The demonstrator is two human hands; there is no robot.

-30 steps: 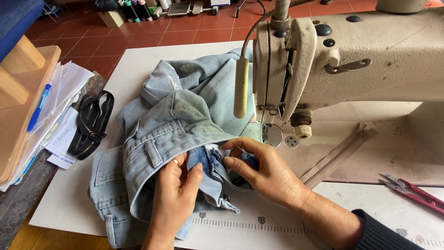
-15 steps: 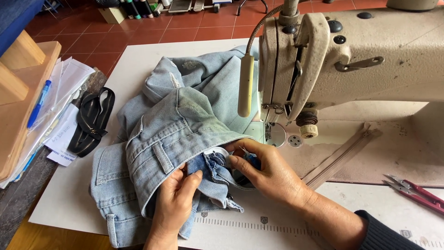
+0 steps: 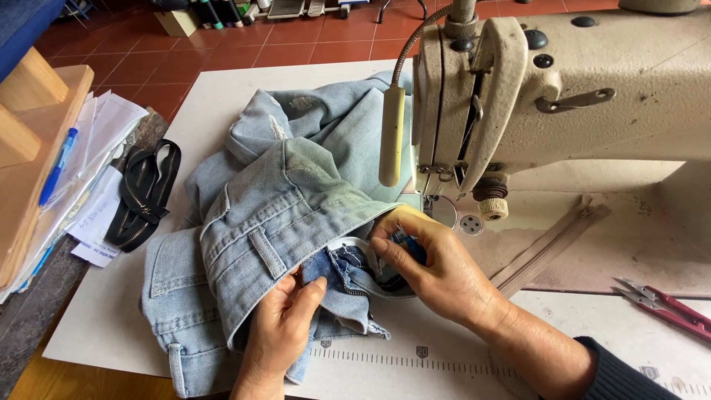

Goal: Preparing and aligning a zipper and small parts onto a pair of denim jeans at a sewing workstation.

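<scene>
A pair of light blue jeans (image 3: 281, 200) lies bunched on the white sewing table (image 3: 118, 296), in front of a beige industrial sewing machine (image 3: 578, 89). My left hand (image 3: 285, 326) pinches the darker fly fabric and zipper (image 3: 348, 278) at the waistband opening. My right hand (image 3: 437, 270) grips the same opening from the right side, fingers curled into the cloth just below the machine's needle area (image 3: 437, 207).
A loose beige zipper (image 3: 552, 244) lies on the machine bed to the right. Red-handled thread snips (image 3: 666, 307) rest at the far right. A black zipper coil (image 3: 144, 192) and papers with a blue pen (image 3: 59, 167) sit at the left edge.
Both hands shifted slightly on the fly opening, folding the darker fabric further out. The jeans stay in place.
</scene>
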